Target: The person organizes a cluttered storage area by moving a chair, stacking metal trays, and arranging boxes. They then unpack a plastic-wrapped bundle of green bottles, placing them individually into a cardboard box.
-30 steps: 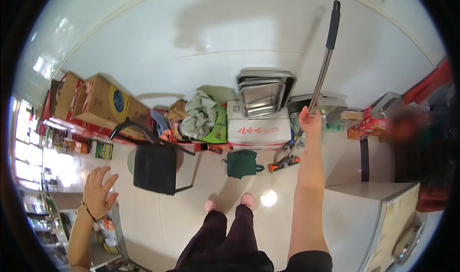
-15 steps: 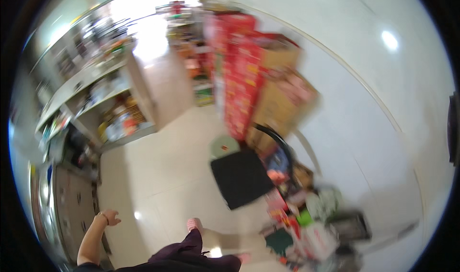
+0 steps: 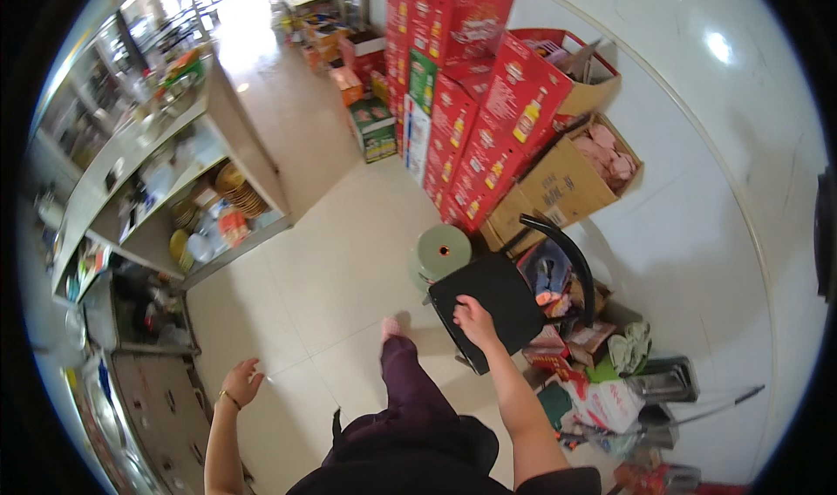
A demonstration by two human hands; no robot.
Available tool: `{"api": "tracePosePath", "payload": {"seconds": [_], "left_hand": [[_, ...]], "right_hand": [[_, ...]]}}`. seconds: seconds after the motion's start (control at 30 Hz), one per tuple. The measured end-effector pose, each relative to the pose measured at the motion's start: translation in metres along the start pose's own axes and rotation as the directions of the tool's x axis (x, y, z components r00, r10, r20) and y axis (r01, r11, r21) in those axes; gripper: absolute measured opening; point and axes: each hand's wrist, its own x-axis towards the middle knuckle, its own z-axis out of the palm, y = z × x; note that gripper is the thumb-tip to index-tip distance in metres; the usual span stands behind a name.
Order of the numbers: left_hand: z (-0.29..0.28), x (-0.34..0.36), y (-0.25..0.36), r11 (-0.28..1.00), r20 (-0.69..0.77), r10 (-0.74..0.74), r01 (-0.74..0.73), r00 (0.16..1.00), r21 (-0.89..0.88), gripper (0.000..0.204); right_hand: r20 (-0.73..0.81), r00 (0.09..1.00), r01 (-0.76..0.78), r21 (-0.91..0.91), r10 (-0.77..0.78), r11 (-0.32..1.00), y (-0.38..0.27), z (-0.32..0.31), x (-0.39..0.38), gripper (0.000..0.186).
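Note:
My left hand (image 3: 242,382) hangs low over the tiled floor at the lower left, empty, with loosely bent fingers apart. My right hand (image 3: 472,321) is over the black seat of a chair (image 3: 514,294); its fingers are loosely bent and hold nothing, and I cannot tell whether it touches the seat. Just behind the chair stands a round pale-green object (image 3: 440,253). The long-handled tool (image 3: 711,412) leans at the lower right, out of my hands, among metal trays (image 3: 663,373) and bags.
Red cartons (image 3: 471,129) and open cardboard boxes (image 3: 549,190) are stacked along the right wall. A shelving counter (image 3: 240,120) with crockery stands at the left, above metal units (image 3: 148,417). A tiled passage (image 3: 296,120) leads toward a bright opening, with more boxes (image 3: 370,129) beside it.
My view has turned left, from the wall toward the passage. My right hand has let go of the long-handled tool and is now over the chair. One foot has stepped forward.

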Motion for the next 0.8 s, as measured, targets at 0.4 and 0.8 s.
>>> {"api": "tracePosePath", "payload": {"seconds": [0.4,0.8], "left_hand": [[-0.027,-0.013,-0.247,0.244,0.291,-0.889,0.902,0.355,-0.355,0.027],[-0.052,0.264,-0.232,0.76,0.334,-0.556,0.629,0.761,-0.165,0.027]], "right_hand": [[-0.356,0.748,-0.662,-0.459,0.56,0.592,0.073,-0.045,0.146,0.027],[-0.438,0.676,-0.734,-0.332,0.593,0.592,0.087,-0.015,0.082,0.028]]}}
